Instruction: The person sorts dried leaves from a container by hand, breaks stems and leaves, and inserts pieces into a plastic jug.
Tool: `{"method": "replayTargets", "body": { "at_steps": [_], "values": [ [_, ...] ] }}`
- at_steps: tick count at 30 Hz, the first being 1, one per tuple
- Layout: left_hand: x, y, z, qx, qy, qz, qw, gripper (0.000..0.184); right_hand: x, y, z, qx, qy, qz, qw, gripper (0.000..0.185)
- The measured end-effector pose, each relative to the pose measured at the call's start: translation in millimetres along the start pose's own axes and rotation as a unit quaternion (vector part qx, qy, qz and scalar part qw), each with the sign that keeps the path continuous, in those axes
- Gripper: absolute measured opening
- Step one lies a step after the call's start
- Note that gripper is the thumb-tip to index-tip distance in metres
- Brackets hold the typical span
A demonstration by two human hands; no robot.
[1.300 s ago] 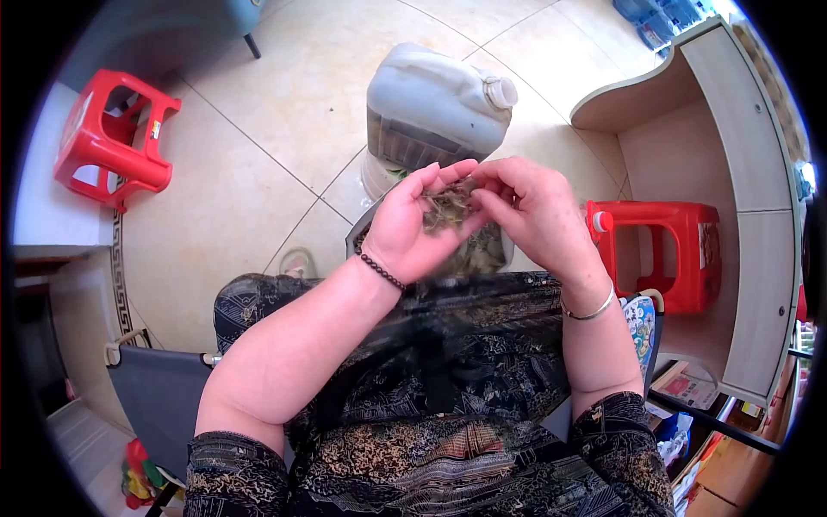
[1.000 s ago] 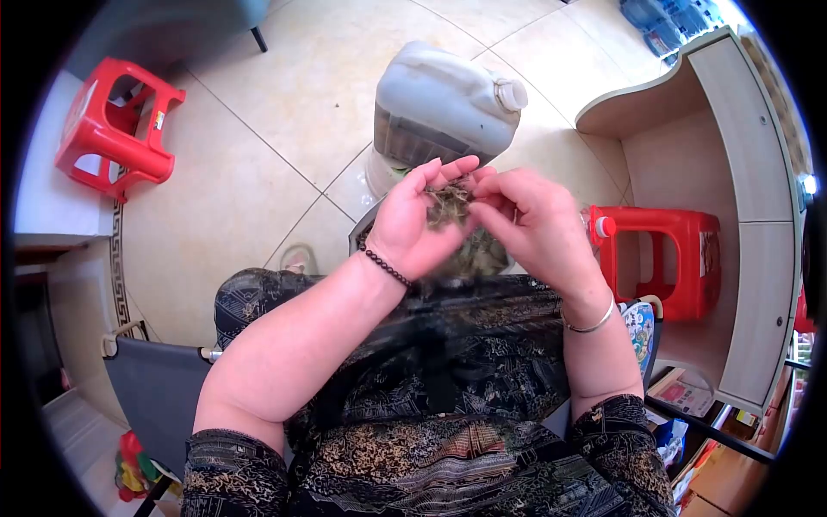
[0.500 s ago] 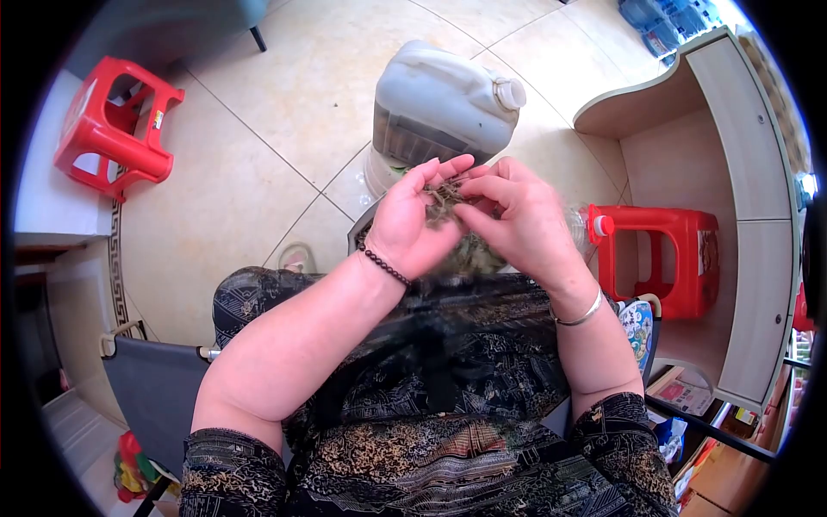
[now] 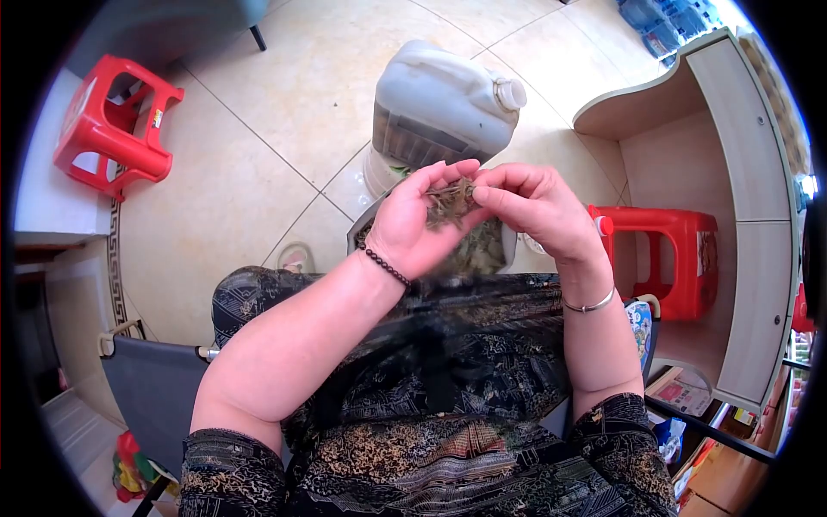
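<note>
My left hand (image 4: 403, 222) is cupped palm up, with a small clump of dried herbs (image 4: 448, 205) lying in it. Thumb and fingers of my right hand (image 4: 544, 211) pinch at the right edge of this clump. Below both hands, close to my knees, is an open box (image 4: 509, 250) with more dried plant material (image 4: 479, 252) inside. My hands and forearms hide much of the box. A dark bead bracelet (image 4: 383, 265) circles my left wrist, and a silver bangle (image 4: 591, 306) sits on the right one.
A large whitish plastic jug (image 4: 444, 99) stands beyond my hands, with a pale tub (image 4: 379, 177) beside its base. Red stools are at left (image 4: 121, 129) and right (image 4: 680, 258). A wooden cabinet (image 4: 672, 164) rises on the right. Blue water bottles (image 4: 663, 26) stand at the back.
My right hand has shifted slightly right and drawn back from the palm, uncovering more of the clump and the box. My left hand stays nearly in place.
</note>
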State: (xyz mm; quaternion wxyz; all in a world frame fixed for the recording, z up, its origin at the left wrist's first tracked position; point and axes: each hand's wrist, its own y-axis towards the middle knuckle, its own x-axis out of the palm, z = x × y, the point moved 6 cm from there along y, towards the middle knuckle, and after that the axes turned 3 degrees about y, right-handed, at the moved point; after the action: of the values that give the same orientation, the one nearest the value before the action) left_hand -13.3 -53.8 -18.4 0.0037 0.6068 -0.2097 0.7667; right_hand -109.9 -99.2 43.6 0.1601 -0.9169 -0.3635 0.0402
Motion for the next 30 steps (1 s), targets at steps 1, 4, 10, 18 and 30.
{"method": "replayTargets", "body": {
  "at_steps": [1, 4, 10, 18, 30],
  "values": [
    [1, -1, -1, -0.008, 0.003, 0.008, 1.000, 0.036, 3, 0, -1, -0.032, 0.020, -0.007, 0.999, 0.017],
    [-1, 0, -3, -0.013, 0.010, 0.015, 1.000, 0.036, 5, -1, 0, -0.033, -0.017, 0.005, 0.999, 0.017],
    [5, 2, -5, -0.035, -0.045, -0.055, 0.997, 0.036, 1, -4, -14, -0.078, -0.139, 0.081, 0.984, 0.019],
    [-2, 5, 3, -0.006, 0.034, -0.001, 0.999, 0.033, 5, -15, -33, -0.141, -0.219, 0.094, 0.961, 0.017],
    [-102, 16, 5, -0.074, 0.339, 0.130, 0.929, 0.025, -7, -41, -47, -0.220, -0.120, 0.177, 0.952, 0.016]
  ]
}}
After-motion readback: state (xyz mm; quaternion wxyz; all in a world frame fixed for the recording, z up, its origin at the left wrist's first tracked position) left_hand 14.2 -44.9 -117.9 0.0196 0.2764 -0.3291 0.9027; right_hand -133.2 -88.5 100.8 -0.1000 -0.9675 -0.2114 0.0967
